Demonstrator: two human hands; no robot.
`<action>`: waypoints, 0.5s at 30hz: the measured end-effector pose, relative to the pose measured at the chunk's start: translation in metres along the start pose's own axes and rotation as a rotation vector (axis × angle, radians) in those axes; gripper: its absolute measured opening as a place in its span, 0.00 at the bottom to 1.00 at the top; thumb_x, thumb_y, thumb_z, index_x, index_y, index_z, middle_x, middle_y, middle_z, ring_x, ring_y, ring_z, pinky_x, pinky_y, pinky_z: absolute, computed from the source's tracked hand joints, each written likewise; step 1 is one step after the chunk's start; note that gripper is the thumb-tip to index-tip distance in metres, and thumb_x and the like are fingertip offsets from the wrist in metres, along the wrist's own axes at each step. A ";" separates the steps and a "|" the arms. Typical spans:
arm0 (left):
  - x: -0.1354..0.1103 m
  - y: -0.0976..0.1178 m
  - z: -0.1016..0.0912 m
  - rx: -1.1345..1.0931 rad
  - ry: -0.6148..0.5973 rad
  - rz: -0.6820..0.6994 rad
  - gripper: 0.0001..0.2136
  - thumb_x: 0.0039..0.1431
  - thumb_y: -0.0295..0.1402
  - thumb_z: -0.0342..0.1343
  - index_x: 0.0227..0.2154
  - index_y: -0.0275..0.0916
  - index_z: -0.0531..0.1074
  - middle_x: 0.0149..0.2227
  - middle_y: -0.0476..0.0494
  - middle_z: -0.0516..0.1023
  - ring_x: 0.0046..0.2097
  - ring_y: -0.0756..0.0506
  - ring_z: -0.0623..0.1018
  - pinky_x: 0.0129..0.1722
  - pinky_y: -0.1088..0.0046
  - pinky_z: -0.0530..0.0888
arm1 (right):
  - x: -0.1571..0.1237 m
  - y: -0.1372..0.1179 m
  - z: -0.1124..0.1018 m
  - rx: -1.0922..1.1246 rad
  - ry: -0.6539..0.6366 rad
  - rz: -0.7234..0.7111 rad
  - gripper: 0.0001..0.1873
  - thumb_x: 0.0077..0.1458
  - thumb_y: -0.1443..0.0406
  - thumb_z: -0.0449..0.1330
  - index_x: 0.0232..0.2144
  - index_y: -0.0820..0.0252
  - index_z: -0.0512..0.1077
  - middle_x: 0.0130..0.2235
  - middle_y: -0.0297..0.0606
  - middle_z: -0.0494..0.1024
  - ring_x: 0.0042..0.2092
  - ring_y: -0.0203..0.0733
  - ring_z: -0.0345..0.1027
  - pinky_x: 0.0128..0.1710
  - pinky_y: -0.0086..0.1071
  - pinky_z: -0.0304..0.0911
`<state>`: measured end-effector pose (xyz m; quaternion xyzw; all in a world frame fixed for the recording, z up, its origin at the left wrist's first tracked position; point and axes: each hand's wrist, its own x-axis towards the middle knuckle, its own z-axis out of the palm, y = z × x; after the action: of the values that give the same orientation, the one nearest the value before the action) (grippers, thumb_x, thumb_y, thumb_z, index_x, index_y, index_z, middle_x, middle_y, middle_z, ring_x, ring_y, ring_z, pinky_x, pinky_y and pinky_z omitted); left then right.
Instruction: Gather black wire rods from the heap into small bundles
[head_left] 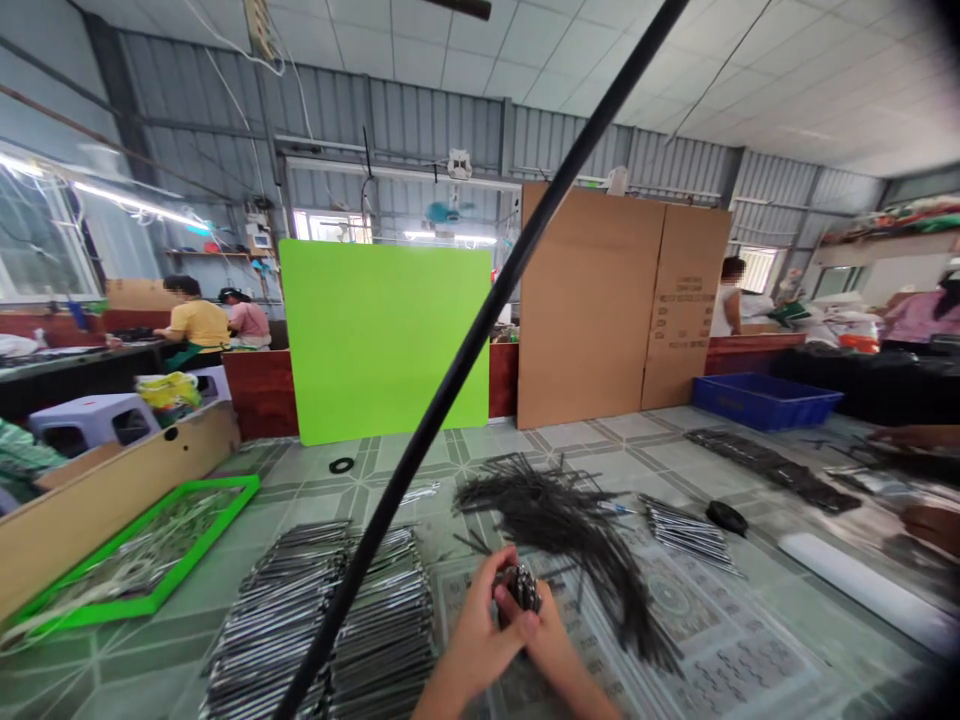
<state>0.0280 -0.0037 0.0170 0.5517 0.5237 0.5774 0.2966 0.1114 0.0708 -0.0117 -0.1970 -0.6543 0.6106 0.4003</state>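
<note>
Both of my hands are together low in the middle of the head view, wrapped round a bundle of thin metal rods (pixel 527 588) whose shiny ends show above the fingers. My left hand (pixel 480 630) closes on the bundle from the left, thumb across it. My right hand (pixel 551 635) grips it from the right, its fingers partly hidden. Just beyond the hands lies a loose heap of black strips (pixel 555 510). On the left are two long stacks of similar bright metal rods (pixel 281 600), (pixel 386 610) laid side by side.
A black pole (pixel 465 350) slants across the view. Left is a green tray (pixel 150 600) of pale pieces; right are a smaller rod pile (pixel 690 535), a black roll (pixel 726 517) and a blue bin (pixel 765 400). Green and cardboard panels (pixel 585 310) stand behind; several people sit or stand beyond.
</note>
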 end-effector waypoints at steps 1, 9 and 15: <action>0.000 0.001 0.000 0.013 -0.001 -0.007 0.33 0.48 0.48 0.55 0.53 0.35 0.54 0.55 0.34 0.60 0.57 0.39 0.60 0.58 0.61 0.55 | -0.001 -0.003 0.000 0.001 -0.013 -0.005 0.19 0.43 0.51 0.61 0.22 0.62 0.65 0.20 0.30 0.60 0.23 0.31 0.50 0.22 0.26 0.50; 0.000 -0.003 0.002 0.054 0.002 -0.018 0.28 0.49 0.39 0.55 0.52 0.36 0.56 0.55 0.35 0.60 0.57 0.39 0.61 0.58 0.59 0.56 | -0.003 -0.006 0.003 0.084 0.068 0.033 0.17 0.38 0.55 0.65 0.24 0.63 0.69 0.23 0.33 0.68 0.26 0.35 0.59 0.26 0.28 0.58; 0.000 -0.003 0.001 0.018 -0.012 -0.025 0.29 0.50 0.40 0.53 0.53 0.34 0.54 0.56 0.34 0.59 0.57 0.40 0.60 0.59 0.59 0.53 | -0.013 -0.008 0.009 0.116 0.296 0.000 0.23 0.32 0.58 0.69 0.33 0.61 0.72 0.34 0.41 0.75 0.37 0.45 0.67 0.40 0.36 0.62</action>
<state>0.0284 -0.0029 0.0138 0.5510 0.5341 0.5656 0.3019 0.1142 0.0536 -0.0067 -0.2614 -0.5516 0.6117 0.5032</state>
